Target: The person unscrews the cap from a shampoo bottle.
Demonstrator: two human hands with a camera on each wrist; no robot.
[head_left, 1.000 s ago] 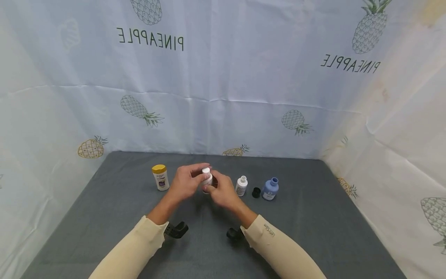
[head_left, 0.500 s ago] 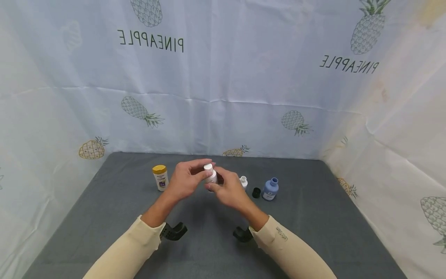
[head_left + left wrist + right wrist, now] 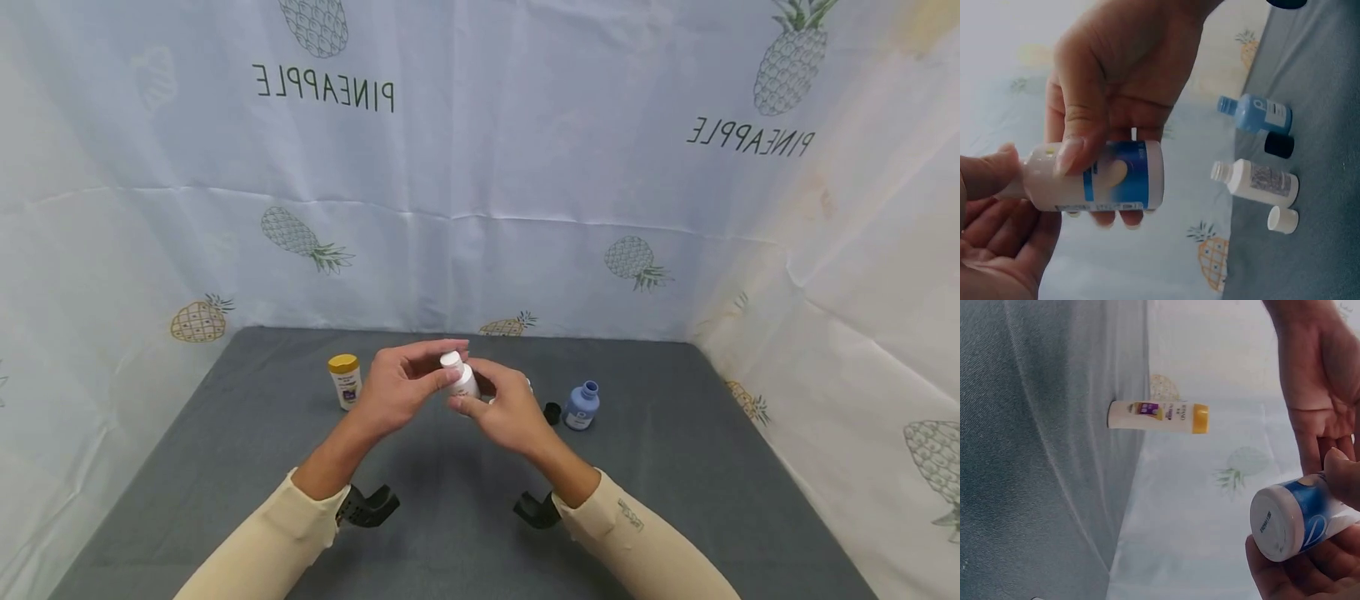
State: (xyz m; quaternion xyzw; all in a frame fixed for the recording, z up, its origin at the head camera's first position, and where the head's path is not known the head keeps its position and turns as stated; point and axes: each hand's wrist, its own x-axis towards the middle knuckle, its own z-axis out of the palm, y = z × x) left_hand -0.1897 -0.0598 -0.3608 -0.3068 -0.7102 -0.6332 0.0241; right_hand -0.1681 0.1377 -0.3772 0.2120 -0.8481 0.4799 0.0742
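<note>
In the head view, a small white bottle with a white cap is held above the table, tilted. My right hand grips its body, thumb on the near side. My left hand pinches the cap end between thumb and fingers. A blue label shows on the bottle in the left wrist view, where the left fingers mostly hide the cap. The bottle's white base faces the right wrist camera.
A white bottle with yellow cap stands left. Rightward are an uncapped blue bottle and a black cap. The left wrist view shows an uncapped white bottle and a loose white cap. A printed curtain closes the back.
Both hands have shifted slightly right with the bottle, which tilts more now. My right hand has come to cover most of the uncapped white bottle in the head view.
</note>
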